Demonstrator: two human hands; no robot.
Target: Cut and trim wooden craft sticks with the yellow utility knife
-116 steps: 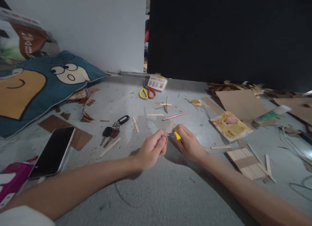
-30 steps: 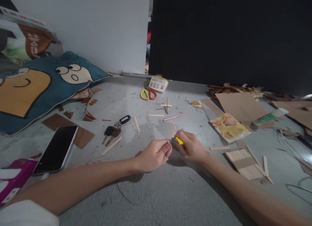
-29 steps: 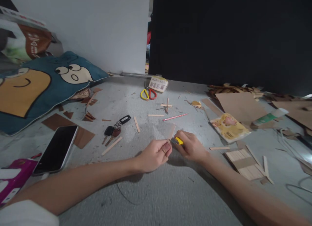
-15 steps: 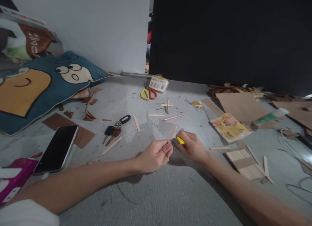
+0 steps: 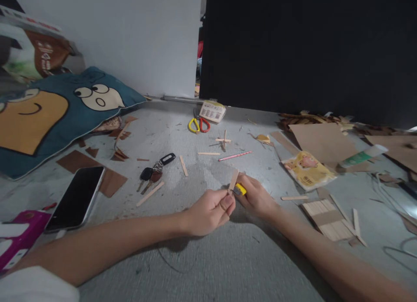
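Observation:
My left hand [image 5: 213, 210] is closed, pinching the lower end of a wooden craft stick [image 5: 233, 179] that points up and away from me. Beside it, my right hand [image 5: 256, 195] is wrapped round a yellow utility knife [image 5: 240, 189]. The knife's metal end is at the stick, close to my left fingertips; whether the blade touches the wood I cannot tell. Beyond the hands lie a pink striped pencil [image 5: 235, 156], a loose craft stick [image 5: 209, 154] and a small cross-shaped piece made of sticks [image 5: 223, 140].
Keys [image 5: 151, 174], a phone [image 5: 76, 197] and a patterned cushion [image 5: 81, 106] are on the left. Scissors [image 5: 199, 125] lie at the back. To the right are a yellow packet [image 5: 308, 169], a glue stick [image 5: 363, 156], cardboard [image 5: 322, 141] and a banded bundle of craft sticks [image 5: 326, 219].
The craft stick has tilted up and now shows more of its face above my left fingers. My left hand has shifted slightly right and down; the knife has turned a little.

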